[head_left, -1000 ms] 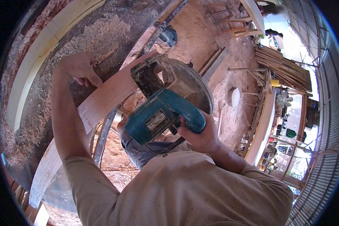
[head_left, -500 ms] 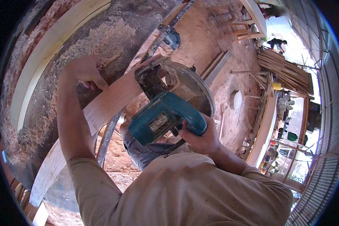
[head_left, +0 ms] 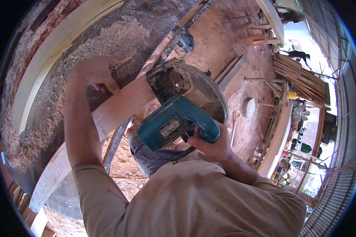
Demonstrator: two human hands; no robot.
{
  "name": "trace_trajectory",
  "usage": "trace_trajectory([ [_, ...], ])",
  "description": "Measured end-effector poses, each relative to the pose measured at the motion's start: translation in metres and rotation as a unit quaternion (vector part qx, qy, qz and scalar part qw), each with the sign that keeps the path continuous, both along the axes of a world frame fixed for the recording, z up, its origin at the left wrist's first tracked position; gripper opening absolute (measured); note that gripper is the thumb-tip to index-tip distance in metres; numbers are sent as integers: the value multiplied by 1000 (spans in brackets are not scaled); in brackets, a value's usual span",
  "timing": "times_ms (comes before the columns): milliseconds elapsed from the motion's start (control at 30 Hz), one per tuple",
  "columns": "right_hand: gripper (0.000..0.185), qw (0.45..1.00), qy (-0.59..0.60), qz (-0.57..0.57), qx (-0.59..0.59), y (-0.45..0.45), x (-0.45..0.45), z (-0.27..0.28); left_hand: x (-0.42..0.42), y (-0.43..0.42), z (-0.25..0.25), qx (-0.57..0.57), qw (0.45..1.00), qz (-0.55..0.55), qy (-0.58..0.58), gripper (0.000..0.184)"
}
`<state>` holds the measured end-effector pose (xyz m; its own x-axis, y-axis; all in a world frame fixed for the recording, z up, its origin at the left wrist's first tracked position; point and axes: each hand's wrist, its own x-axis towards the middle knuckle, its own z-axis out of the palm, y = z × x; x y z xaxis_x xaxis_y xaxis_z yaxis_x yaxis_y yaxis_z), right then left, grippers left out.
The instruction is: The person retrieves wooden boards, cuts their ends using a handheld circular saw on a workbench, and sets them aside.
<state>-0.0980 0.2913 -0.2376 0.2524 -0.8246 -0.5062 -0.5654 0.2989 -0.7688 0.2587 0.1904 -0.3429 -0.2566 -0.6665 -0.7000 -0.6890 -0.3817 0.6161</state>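
Note:
A teal circular saw (head_left: 162, 125) with a dusty, rounded blade guard (head_left: 203, 87) rests its base plate on a wooden board (head_left: 124, 100). My right hand (head_left: 211, 144) is wrapped round the saw's rear handle, with the index finger near the trigger. The blade itself is hidden from me. My left hand (head_left: 94, 73) bends over the board's left edge, short of the saw plate, its thumb and curled fingers against the wood. Part of its grip is hidden. The board runs on beneath my left forearm toward the lower left.
A dark, sawdust-strewn work surface (head_left: 106, 43) carries a long curved pale timber (head_left: 47, 63). Another teal power tool (head_left: 185, 41) sits past the saw. Sawdust covers the floor (head_left: 221, 35). Stacked planks (head_left: 300, 77) lie at right, with a bent-over person (head_left: 298, 55) behind them.
The view has shifted slightly, moving most things a little rightward. The saw plate now covers the strip of wood that showed beyond it. Both hands keep their holds. The distant person has changed posture.

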Motion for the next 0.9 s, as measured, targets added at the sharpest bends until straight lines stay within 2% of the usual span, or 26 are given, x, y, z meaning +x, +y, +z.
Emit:
trace_trajectory([
  [133,31,1000,-15,-3,3,-1,1,-3,1,0,-2,4,1000,11,15,37],
  [200,30,1000,-21,-8,6,-2,2,-2,3,-3,-15,34,999,-6,19,90],
  [233,30,1000,-21,-7,7,-2,3,0,4,-1,-19,35,999,-5,20,90],
  [300,30,1000,-15,-6,13,-3,4,1,6,2,-26,-13,999,20,31,41],
  [400,30,1000,-9,-8,15,-4,7,3,2,1,-4,1,1000,9,26,42],
  [733,30,1000,-13,7,-5,-10,11,6,-2,-2,3,26,1000,-5,-10,41],
  [900,27,1000,-10,-17,-9,-8,13,0,-2,4,6,-9,1000,17,14,45],
])
